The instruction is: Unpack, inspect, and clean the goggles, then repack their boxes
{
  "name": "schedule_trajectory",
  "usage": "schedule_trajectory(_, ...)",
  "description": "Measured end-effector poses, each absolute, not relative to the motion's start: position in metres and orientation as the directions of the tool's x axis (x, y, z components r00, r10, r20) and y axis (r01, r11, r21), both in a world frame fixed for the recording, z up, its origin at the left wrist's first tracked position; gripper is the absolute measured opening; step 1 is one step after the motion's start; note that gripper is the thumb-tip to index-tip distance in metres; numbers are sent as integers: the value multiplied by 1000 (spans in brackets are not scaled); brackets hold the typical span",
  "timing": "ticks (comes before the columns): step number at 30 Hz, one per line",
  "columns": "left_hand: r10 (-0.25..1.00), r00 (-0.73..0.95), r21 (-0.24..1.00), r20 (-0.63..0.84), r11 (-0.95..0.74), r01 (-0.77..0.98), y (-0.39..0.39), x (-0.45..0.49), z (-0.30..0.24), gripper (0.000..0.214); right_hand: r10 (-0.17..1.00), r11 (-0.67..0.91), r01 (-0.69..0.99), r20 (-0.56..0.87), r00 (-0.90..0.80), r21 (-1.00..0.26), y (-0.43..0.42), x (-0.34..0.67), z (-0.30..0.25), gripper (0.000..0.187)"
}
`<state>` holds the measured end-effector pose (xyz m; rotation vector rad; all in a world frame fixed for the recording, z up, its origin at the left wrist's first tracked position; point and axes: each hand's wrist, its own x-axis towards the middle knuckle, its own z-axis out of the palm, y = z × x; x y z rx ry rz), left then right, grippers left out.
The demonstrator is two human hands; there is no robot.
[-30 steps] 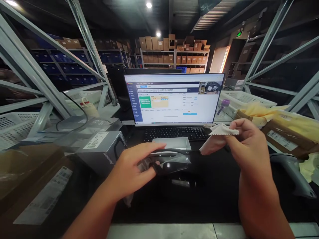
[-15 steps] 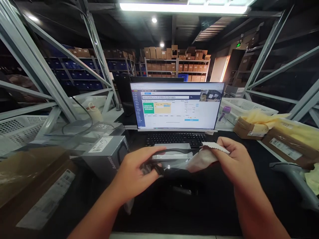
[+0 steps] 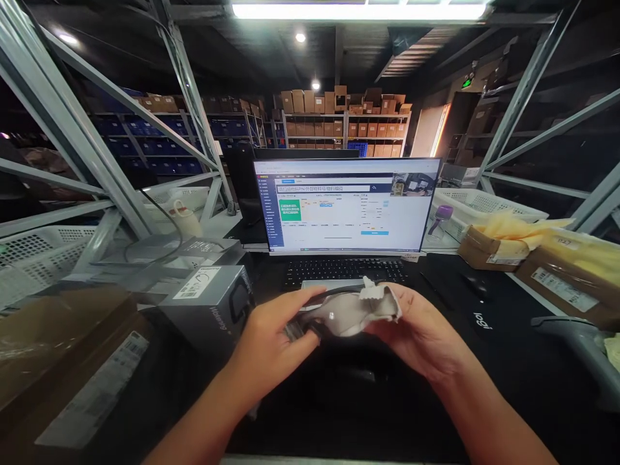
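My left hand [image 3: 274,332] is closed on one end of a dark, glossy, curved item [image 3: 310,316], gripped between thumb and fingers; its exact kind does not show. In my right hand [image 3: 419,329] is a pale grey cloth [image 3: 346,313] with a zigzag-cut edge. The cloth lies bunched over the middle and right part of the dark item and hides it. Fingertips of the right hand are behind the cloth. Just beyond the hands is the black keyboard [image 3: 339,270]. A grey printed box [image 3: 208,307] stands to the left of my left hand.
Behind the keyboard stands a lit monitor [image 3: 349,213]. On the right are a mouse [image 3: 473,284], a barcode scanner [image 3: 564,332] and cardboard boxes [image 3: 557,284] with yellow packaging. A large open carton [image 3: 62,349] occupies the left front. White baskets [image 3: 489,210] flank the desk.
My right hand has moved left, bringing the cloth over the dark item, where it was out to the right before. The left hand keeps its hold, nearly in place.
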<state>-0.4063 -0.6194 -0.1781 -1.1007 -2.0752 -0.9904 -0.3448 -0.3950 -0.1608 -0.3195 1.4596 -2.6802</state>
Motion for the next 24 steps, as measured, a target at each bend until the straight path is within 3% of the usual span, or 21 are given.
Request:
schedule_trajectory(6, 476, -435, 249, 764, 405, 880, -617, -404, -182, 46, -23, -573, -232, 298, -954, -786, -406, -353, -172, 40)
schedule_trajectory(12, 524, -365, 128, 769, 433, 892, -619, -400, -184, 46, -1, -573, -222, 272, -962, -789, -407, -353, -172, 54)
schedule_trajectory(18, 499, -360, 141, 789, 423, 895, -614, -401, -185, 48, 138, -530, -277, 241, -961, -802, -402, -355, -172, 64)
schedule_trajectory(24, 488, -373, 161, 789, 421, 893, -609, -400, -184, 43, 135, -512, -270, 234, -963, -816, -399, -359, -174, 66)
